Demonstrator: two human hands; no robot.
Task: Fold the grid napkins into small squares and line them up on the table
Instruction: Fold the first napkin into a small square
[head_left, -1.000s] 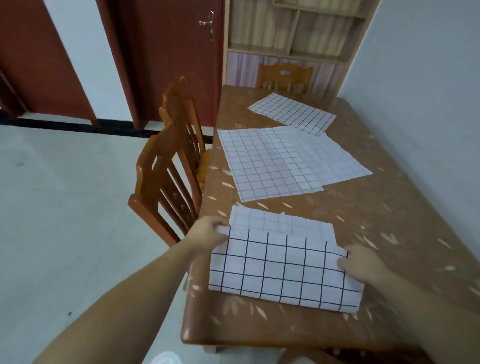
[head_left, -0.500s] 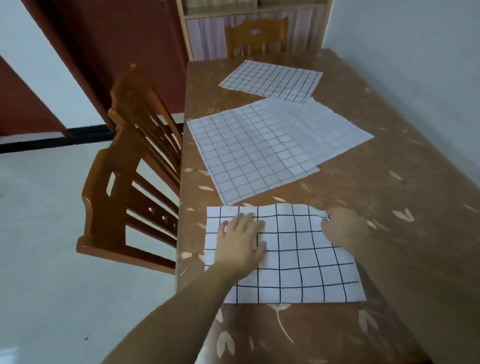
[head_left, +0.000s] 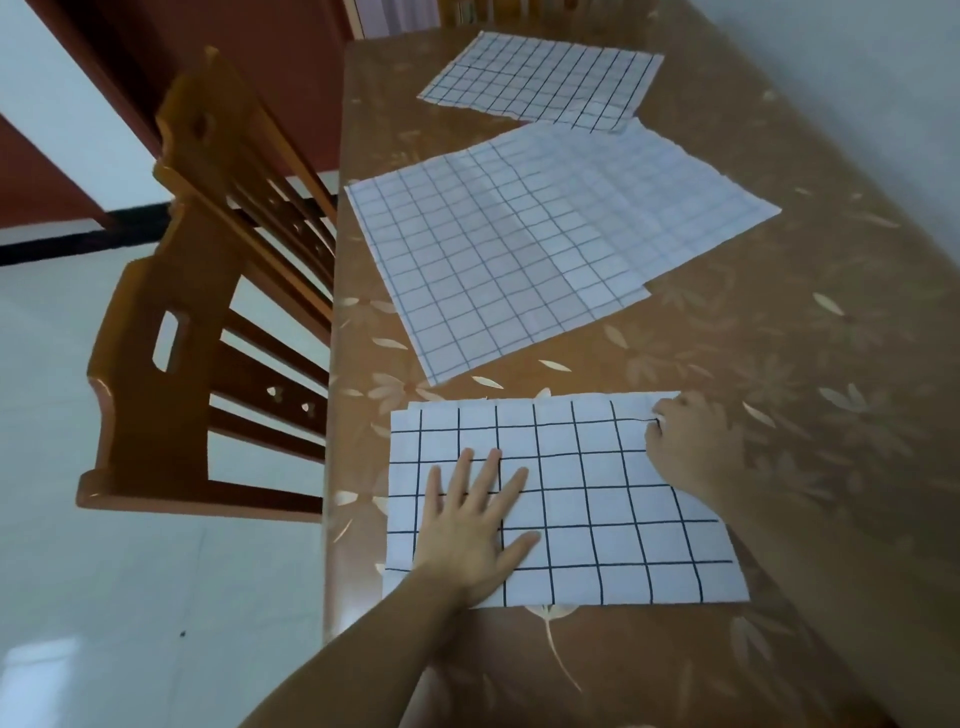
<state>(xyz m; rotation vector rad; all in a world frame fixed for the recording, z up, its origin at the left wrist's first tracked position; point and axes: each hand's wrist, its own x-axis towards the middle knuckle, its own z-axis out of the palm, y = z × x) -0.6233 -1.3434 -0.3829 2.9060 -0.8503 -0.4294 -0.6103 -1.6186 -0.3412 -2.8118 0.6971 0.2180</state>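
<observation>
A white napkin with a bold black grid (head_left: 587, 499) lies folded in half at the near end of the table. My left hand (head_left: 475, 530) rests flat on its left part, fingers spread. My right hand (head_left: 685, 447) sits at its far right corner, fingers curled onto the cloth edge. Beyond it a larger napkin with a thin grid (head_left: 498, 260) lies spread out, overlapping a paler one (head_left: 691, 208) to its right. Another grid napkin (head_left: 545, 78) lies flat at the far end.
The brown table (head_left: 779, 364) has a pale leaf pattern and its left edge runs close to the napkins. Two wooden chairs (head_left: 197, 322) stand against that left side. A grey wall borders the right side. A third chair and shelves are at the far end.
The near napkin's top layer was brought over and laid flat into a half fold. My left hand moved onto the cloth and slid toward me, while my right hand stayed at the far right corner.
</observation>
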